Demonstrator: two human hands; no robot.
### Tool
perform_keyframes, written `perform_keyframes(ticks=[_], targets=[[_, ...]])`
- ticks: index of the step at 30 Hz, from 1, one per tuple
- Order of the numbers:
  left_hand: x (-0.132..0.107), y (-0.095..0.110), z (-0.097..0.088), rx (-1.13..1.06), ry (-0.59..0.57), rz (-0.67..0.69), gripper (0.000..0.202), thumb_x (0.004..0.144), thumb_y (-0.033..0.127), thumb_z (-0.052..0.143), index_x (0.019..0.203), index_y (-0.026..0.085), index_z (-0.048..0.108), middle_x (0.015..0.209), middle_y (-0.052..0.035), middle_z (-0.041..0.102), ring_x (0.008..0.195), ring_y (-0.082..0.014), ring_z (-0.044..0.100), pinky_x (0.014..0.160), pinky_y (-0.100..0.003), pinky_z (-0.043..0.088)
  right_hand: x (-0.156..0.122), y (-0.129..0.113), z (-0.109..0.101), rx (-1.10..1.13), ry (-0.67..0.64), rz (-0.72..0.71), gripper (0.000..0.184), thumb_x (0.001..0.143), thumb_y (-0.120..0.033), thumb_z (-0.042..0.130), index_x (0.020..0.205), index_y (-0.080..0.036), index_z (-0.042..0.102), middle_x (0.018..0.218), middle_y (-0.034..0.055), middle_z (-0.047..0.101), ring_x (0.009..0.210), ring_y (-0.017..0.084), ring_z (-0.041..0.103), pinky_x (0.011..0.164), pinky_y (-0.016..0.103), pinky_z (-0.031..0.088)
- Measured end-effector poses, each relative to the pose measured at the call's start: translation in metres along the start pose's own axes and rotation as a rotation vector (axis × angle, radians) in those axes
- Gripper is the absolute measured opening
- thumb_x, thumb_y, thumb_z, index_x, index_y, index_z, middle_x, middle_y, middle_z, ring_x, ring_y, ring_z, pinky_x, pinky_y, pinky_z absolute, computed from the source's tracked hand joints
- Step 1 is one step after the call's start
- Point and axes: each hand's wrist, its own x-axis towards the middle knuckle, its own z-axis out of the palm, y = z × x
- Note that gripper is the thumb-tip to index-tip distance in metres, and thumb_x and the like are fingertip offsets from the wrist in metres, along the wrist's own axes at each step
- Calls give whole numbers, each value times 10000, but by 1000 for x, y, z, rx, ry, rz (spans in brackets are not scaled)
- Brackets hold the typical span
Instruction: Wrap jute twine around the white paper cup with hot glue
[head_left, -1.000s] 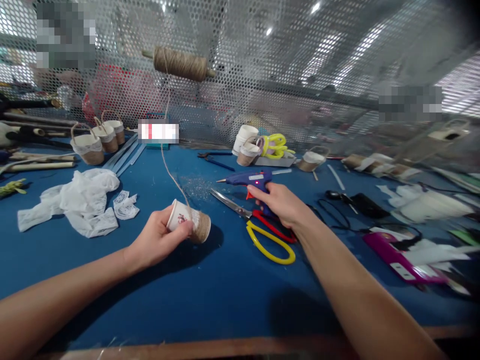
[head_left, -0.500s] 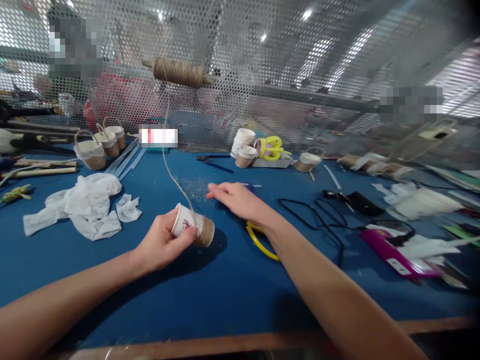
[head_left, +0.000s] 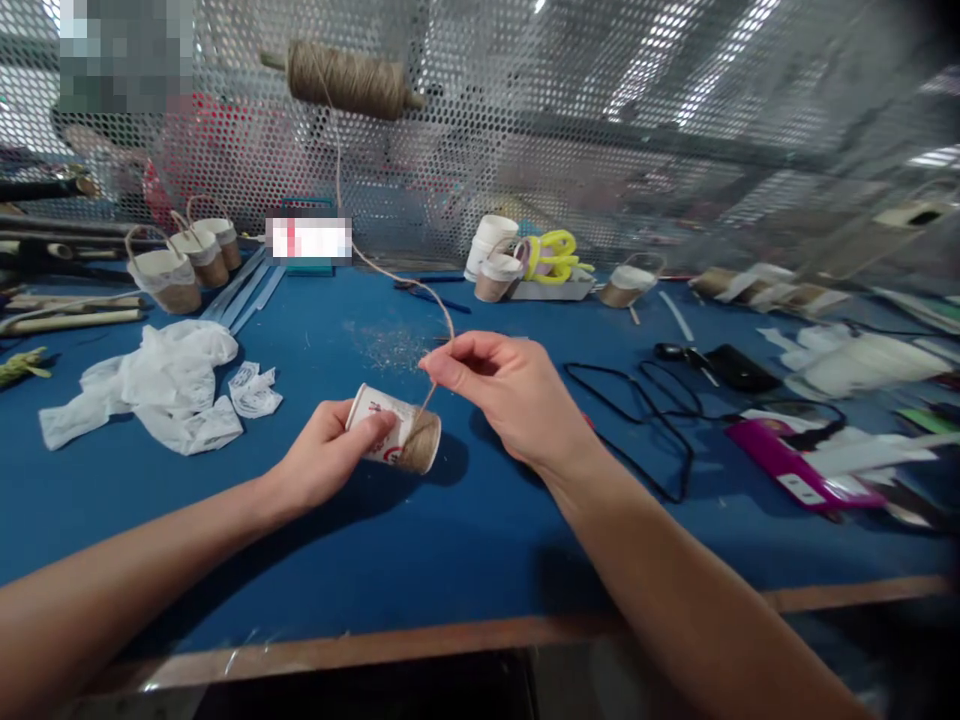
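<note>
My left hand (head_left: 330, 452) is closed around a white paper cup (head_left: 380, 427) tilted on its side, thumb on top and the cup's base pointing right. Brown twine (head_left: 422, 445) is wound round the base end of the cup. Between thumb and fingertips, my right hand (head_left: 499, 385) pinches the strand of twine (head_left: 448, 318) just above the cup. From there the strand runs up in a slack curve to a spool of twine (head_left: 346, 80) on a rod at the mesh panel.
Small twine-wrapped cups with handles (head_left: 176, 285) stand at the back left; another small cup (head_left: 628, 285) is back right. White lace fabric (head_left: 161, 385) lies left. Yellow-handled scissors (head_left: 553, 257), blue pliers (head_left: 435, 297), a black cable (head_left: 637, 400) and a purple power strip (head_left: 795, 465) lie on the blue table.
My right hand has moved from beyond the cup onto the twine and now pinches it. The strand has swung right. The cup has turned slightly in my left hand, and the view has tilted down.
</note>
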Motion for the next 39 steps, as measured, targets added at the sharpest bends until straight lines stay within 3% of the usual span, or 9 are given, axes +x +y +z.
perform_keyframes(ticks=[10, 20, 30, 39], targets=[[-8, -7, 0, 80, -94, 131, 225, 789, 323, 493, 746, 129, 598, 648, 12, 554, 576, -95, 454, 581, -198, 395, 0, 13, 2, -137, -2, 39, 235, 701, -384, 617, 683, -149, 616, 649, -1, 594, 592, 101, 500, 593, 245, 417], [-10, -8, 0, 113, -78, 198, 230, 795, 304, 488, 668, 132, 574, 603, 11, 516, 537, -88, 407, 529, -194, 380, -3, 18, 4, -129, -40, 95, 241, 702, -387, 601, 664, -150, 593, 629, -8, 573, 562, 88, 464, 566, 237, 385], [-11, -4, -4, 292, -65, 389, 243, 806, 248, 467, 596, 146, 537, 571, 18, 490, 497, -79, 380, 477, -197, 336, -4, 20, 7, -103, -110, 159, 256, 678, -397, 619, 650, -143, 598, 594, -18, 537, 537, 84, 430, 518, 229, 351], [-11, -5, -4, 373, -47, 483, 276, 794, 215, 464, 536, 150, 536, 543, 2, 506, 522, -100, 421, 511, -218, 359, -8, 20, 9, -175, -114, 121, 259, 709, -401, 587, 671, -147, 624, 618, -2, 577, 557, 96, 467, 538, 234, 375]])
